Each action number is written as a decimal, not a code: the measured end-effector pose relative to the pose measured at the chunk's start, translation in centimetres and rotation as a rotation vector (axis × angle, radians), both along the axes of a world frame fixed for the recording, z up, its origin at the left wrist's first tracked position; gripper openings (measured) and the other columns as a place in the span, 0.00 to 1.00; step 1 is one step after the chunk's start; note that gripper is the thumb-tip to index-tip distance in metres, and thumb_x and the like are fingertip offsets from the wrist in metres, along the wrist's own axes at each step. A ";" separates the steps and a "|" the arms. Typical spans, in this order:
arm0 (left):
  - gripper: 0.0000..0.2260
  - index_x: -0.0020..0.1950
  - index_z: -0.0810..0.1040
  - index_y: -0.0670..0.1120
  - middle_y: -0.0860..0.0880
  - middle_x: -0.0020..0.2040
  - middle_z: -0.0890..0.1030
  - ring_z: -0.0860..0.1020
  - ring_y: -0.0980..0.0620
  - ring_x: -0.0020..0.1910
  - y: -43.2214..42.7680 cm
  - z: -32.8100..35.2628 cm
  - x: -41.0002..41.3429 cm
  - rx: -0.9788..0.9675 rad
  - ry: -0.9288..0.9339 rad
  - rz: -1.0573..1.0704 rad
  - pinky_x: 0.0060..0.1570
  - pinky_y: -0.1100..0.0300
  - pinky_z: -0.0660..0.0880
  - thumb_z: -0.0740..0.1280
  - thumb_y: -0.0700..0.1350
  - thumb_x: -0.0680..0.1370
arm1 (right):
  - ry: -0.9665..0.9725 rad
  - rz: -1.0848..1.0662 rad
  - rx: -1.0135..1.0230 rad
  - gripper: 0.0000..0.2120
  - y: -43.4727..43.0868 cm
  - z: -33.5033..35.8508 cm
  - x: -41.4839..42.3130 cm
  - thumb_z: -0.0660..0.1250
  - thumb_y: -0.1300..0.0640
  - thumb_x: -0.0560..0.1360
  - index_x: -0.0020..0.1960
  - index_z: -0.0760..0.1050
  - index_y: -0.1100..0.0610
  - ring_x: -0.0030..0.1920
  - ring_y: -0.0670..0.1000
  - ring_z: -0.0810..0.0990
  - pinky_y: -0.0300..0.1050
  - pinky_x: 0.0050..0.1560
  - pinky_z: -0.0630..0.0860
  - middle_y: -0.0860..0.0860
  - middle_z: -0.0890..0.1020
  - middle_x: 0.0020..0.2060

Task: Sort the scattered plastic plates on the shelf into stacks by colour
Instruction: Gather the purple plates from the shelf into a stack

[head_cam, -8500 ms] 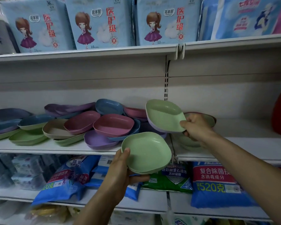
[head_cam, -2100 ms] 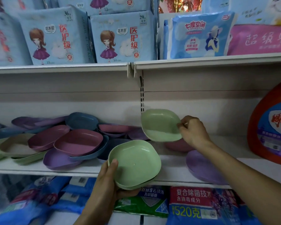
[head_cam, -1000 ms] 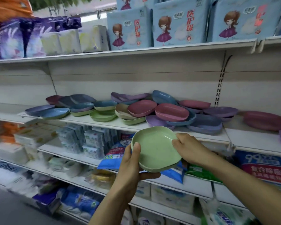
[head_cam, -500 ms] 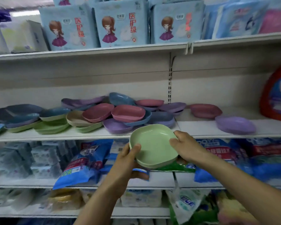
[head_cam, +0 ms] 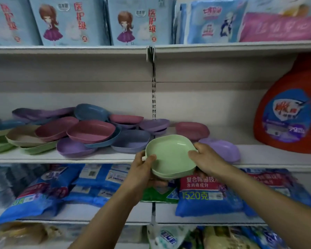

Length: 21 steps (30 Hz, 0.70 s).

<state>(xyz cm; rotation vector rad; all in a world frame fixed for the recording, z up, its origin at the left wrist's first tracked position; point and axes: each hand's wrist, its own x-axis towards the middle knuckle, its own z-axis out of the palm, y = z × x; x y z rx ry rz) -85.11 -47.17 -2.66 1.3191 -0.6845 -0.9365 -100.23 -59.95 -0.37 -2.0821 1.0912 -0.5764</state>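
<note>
Both hands are holding a small stack of pale green, rounded-square plastic plates (head_cam: pixel 171 155) just in front of the white metal shelf (head_cam: pixel 97 157). The left hand (head_cam: pixel 142 169) is cupping the nine o'clock rim, thumb on top. The right hand (head_cam: pixel 205 159) is pinching the three o'clock rim, so each grip is closing on smooth, glossy plastic. Other green plates (head_cam: pixel 37 148) are lying far off at nine o'clock, nearer the left hand. A shallow lilac plastic plate (head_cam: pixel 223 148) is sitting at two o'clock.
</note>
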 end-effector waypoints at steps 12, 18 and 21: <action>0.15 0.68 0.67 0.47 0.40 0.61 0.74 0.83 0.38 0.47 -3.7 0.0 1.7 0.100 -0.081 0.031 0.35 0.50 0.82 0.61 0.46 0.82 | 0.079 -0.099 -0.345 0.10 -5.7 0.7 -2.6 0.58 0.51 0.79 0.42 0.75 0.49 0.43 0.52 0.79 0.49 0.46 0.77 0.47 0.81 0.43; 0.15 0.67 0.68 0.44 0.39 0.61 0.75 0.82 0.40 0.44 -5.1 0.4 2.0 0.112 -0.092 0.023 0.30 0.56 0.80 0.62 0.48 0.82 | 0.232 0.108 -0.346 0.10 -7.3 0.9 -6.3 0.67 0.40 0.72 0.42 0.76 0.46 0.43 0.45 0.77 0.47 0.45 0.75 0.41 0.78 0.42; 0.16 0.68 0.69 0.44 0.38 0.59 0.78 0.83 0.40 0.45 -5.8 0.9 1.9 0.139 -0.148 0.002 0.31 0.56 0.81 0.61 0.50 0.82 | 0.511 0.180 -0.471 0.12 -7.3 0.3 -7.1 0.71 0.41 0.69 0.44 0.72 0.45 0.45 0.42 0.74 0.38 0.40 0.69 0.39 0.74 0.43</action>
